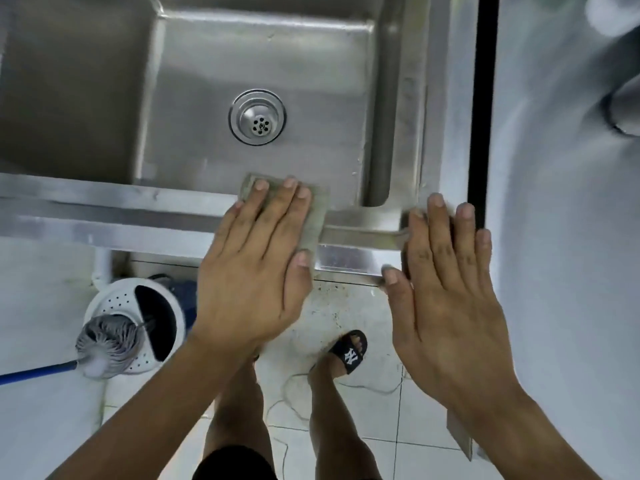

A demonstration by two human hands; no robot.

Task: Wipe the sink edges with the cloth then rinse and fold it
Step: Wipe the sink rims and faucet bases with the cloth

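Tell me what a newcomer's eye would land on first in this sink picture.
First, the two bare hands at the near edge of the steel sink: the left hand presses a grey-green cloth flat on the rim, and the right hand lies flat on the rim's right corner. Next, the round drain in the middle of the basin. Below left, a mop rests in a white bucket on the floor.
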